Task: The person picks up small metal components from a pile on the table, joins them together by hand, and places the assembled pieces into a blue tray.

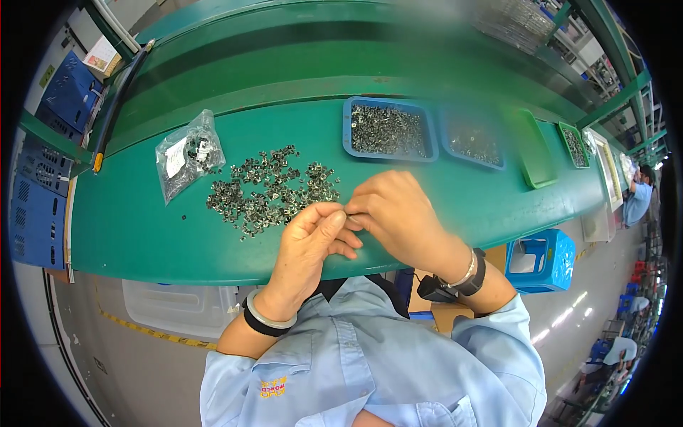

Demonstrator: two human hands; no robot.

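Note:
My left hand (313, 242) and my right hand (395, 213) meet fingertip to fingertip above the front edge of the green table. Both are closed in a pinch around something tiny and dark; the fingers hide most of it. Just beyond my left hand spreads a loose pile of small black and silver metal parts (267, 186). A clear plastic bag (186, 158) with a white label and similar parts inside lies left of the pile. Beyond my right hand stands a blue tray (347, 135) filled with small metal pieces.
To the right are a second blue tray (475, 164) with small parts, a green tray (538, 151), and a smaller green bin (573, 146) of parts. A blue plastic stool (544, 260) stands below the table. Another person (637, 203) sits far right.

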